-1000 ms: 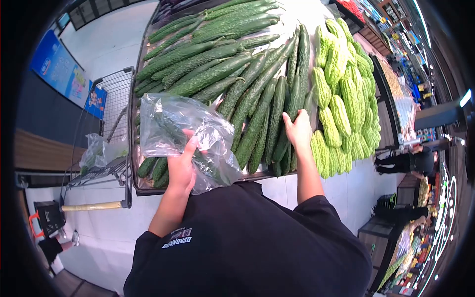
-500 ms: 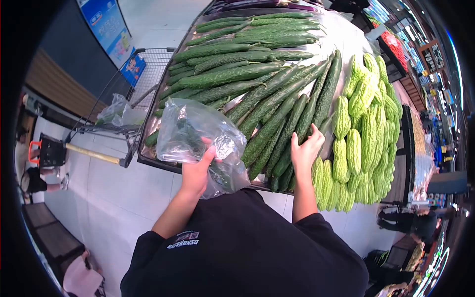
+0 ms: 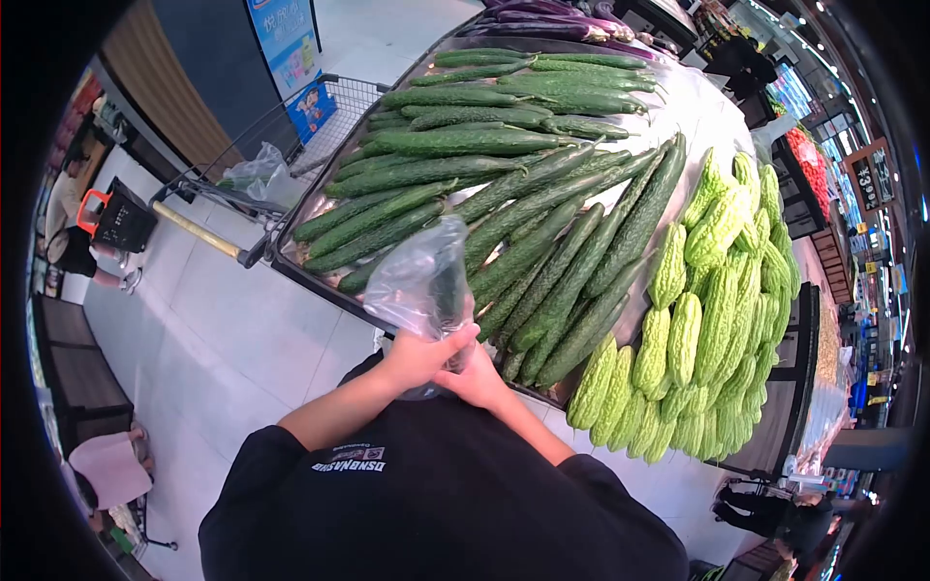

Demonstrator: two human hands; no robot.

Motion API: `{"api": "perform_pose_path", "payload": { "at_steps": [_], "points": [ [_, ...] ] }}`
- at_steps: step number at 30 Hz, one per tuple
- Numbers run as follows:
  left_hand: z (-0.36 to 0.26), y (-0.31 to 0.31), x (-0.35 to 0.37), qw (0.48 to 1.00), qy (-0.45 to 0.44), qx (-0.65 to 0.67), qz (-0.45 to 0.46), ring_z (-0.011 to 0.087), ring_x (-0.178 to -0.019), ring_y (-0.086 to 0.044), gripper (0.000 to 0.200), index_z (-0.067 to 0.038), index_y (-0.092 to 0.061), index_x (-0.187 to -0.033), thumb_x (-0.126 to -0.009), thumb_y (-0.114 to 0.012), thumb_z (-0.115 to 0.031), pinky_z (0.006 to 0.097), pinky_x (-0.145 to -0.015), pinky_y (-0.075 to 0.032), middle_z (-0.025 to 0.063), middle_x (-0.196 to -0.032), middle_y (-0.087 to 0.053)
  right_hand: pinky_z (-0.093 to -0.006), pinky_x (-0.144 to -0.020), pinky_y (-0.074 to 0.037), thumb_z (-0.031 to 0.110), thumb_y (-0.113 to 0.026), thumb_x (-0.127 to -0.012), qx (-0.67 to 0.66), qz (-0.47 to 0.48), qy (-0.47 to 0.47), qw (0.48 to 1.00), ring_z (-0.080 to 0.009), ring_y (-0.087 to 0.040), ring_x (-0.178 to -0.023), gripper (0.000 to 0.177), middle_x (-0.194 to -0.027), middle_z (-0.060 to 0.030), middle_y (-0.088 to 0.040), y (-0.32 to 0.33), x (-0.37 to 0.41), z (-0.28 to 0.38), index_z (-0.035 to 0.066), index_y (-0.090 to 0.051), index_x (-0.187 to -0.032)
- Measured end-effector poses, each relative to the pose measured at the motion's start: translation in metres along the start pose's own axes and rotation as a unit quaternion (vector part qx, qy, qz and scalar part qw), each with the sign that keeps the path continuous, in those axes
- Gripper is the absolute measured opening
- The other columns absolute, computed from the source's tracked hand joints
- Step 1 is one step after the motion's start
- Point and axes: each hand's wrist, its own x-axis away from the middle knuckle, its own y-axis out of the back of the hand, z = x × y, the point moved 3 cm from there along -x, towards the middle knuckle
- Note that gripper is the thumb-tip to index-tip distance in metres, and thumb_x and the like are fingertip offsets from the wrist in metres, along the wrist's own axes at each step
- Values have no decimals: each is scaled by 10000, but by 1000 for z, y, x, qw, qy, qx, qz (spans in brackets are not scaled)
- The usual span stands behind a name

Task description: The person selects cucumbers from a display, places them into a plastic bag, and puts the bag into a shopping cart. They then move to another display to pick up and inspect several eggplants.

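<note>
Both hands meet close in front of my chest on a clear plastic bag (image 3: 412, 276). My left hand (image 3: 426, 358) is closed round the bag's gathered part, thumb across it. Pressed against it from the right, my right hand (image 3: 475, 376) grips the same plastic. The bag puffs upward over the near edge of the stand, and something dark green shows through its right side. Beyond the hands lie rows of long dark-green cucumbers (image 3: 465, 142), several pointing toward me. To their right are piled pale-green bitter melons (image 3: 717, 320).
A shopping cart (image 3: 203, 232) with another filled plastic bag (image 3: 260, 176) stands at the left of the stand. Purple eggplants (image 3: 542, 29) lie at the far end. A person with a black basket (image 3: 126, 218) is at the far left; another person (image 3: 775, 518) is at lower right.
My right hand has left the cucumbers and come left to the bag, joining my left hand. The bag has drawn narrower and closer to my chest. The view has shifted somewhat.
</note>
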Motion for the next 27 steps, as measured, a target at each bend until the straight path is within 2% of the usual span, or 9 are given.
{"api": "perform_pose_path", "payload": {
  "at_steps": [2, 6, 8, 11, 14, 17, 20, 24, 27],
  "points": [
    [3, 0, -5, 998, 45, -5, 43, 177, -1191, -485, 558, -25, -432, -1355, -890, -710, -157, 334, -1024, -391, 70, -1270, -513, -350, -924, -482, 121, -782, -774, -39, -39, 0, 998, -187, -592, -1063, 634, -1172, -115, -613, 4, 6, 0, -9, -470, -1310],
    [-31, 4, -47, 927, -125, -243, 256, 225, -1208, -499, 726, -11, -362, -1425, -836, -752, -178, 365, -1052, -389, 132, -1314, -504, -305, -824, -498, 88, -737, -802, -47, -174, -33, 983, -123, -608, -918, 398, -1015, -43, -656, 16, 17, 9, -7, -599, -1163],
    [-46, 20, -77, 961, -10, -75, 264, 211, -1128, -552, 684, -18, -377, -1409, -854, -734, -196, 353, -1004, -432, 108, -1244, -550, -310, -852, -484, 90, -733, -827, -110, -236, -12, 966, -126, -598, -925, 391, -1025, -43, -650, 22, 21, -9, -3, -592, -1180],
    [-53, 63, -143, 961, -97, -242, 90, 213, -1088, -580, 590, -11, -433, -1365, -877, -702, -206, 354, -967, -456, 111, -1204, -574, -318, -909, -464, 73, -736, -822, -98, -363, 28, 926, -161, -596, -994, 479, -1105, -68, -626, 25, 24, -3, -11, -539, -1251],
    [-58, 103, -205, 795, -294, -528, -57, 328, -1188, -528, 594, -6, -463, -1353, -880, -697, -276, 435, -1033, -410, 183, -1289, -539, -320, -931, -456, 61, -729, -822, -109, -421, 25, 900, -167, -585, -1024, 519, -1144, -70, -609, 18, 17, 9, -8, -508, -1286],
    [-43, 130, -244, 710, -306, -633, -38, 358, -1225, -502, 642, 4, -484, -1343, -878, -666, -399, 454, -1073, -378, 208, -1324, -528, -324, -938, -455, 73, -719, -828, -127, -443, 22, 887, -172, -583, -1022, 549, -1145, -66, -604, 6, 4, 11, 5, -483, -1318],
    [-34, 137, -250, 718, -210, -662, 48, 327, -1171, -556, 606, 4, -537, -1282, -875, -658, -429, 427, -1061, -397, 174, -1239, -602, -334, -957, -445, 80, -708, -832, -152, -462, 0, 874, -179, -568, -1059, 584, -1181, -65, -587, -9, -10, 13, 19, -450, -1353],
    [-49, 131, -248, 684, -169, -706, 72, 273, -989, -623, 479, -30, -606, -1061, -861, -657, -463, 419, -878, -488, 105, -990, -655, -343, -976, -430, 79, -703, -834, -189, -501, 0, 845, -183, -539, -1113, 613, -1234, -70, -558, -28, -31, 6, 28, -420, -1375],
    [-54, 137, -249, 689, -278, -667, 65, 280, -920, -627, 455, -41, -605, -1017, -859, -659, -464, 418, -806, -500, 106, -914, -643, -345, -979, -430, 88, -700, -838, -206, -513, -21, 833, -188, -537, -1119, 618, -1245, -74, -554, -38, -41, -1, 31, -412, -1381]
  ]
}}
